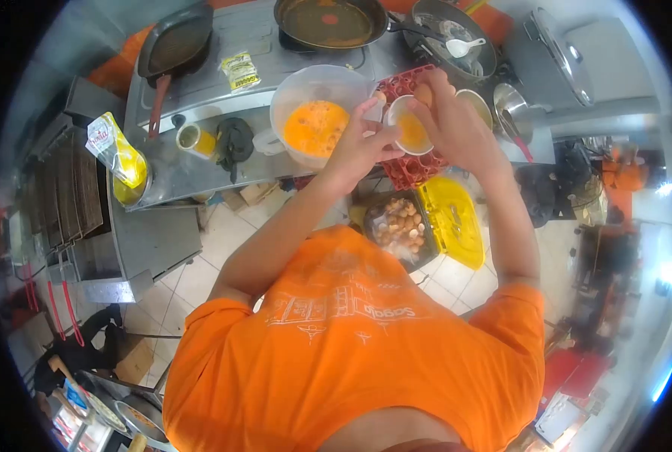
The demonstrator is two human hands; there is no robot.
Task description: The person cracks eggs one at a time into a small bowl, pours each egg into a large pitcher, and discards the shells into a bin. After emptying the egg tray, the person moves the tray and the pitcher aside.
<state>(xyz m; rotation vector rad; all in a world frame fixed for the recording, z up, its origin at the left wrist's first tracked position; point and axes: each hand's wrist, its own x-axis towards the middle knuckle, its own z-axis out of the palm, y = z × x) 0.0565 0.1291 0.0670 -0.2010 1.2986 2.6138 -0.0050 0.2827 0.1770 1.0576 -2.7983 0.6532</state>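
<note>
My right hand (pixel 456 124) is closed around a brown egg (pixel 424 95), thumb and fingers on its sides. Just below that egg sits a small white bowl (pixel 409 129) with yellow raw egg in it. At the bowl's left rim, my left hand (pixel 358 143) has its fingers curled and appears to grip the bowl; its grip is partly hidden. Left of that hand stands a large translucent pitcher (pixel 279 105) with orange-yellow beaten egg inside. Red egg trays (pixel 407 172) lie beneath and behind the bowl. Another pale bowl (pixel 477 104) is partly behind my right wrist.
Below the counter, an open bin with a yellow lid (pixel 452 222) holds eggshells (pixel 402 224). Pans (pixel 332 22) sit on the stove behind. A yellow pouch (pixel 121 154), a jar (pixel 195 140) and a metal bowl (pixel 510 102) stand along the counter.
</note>
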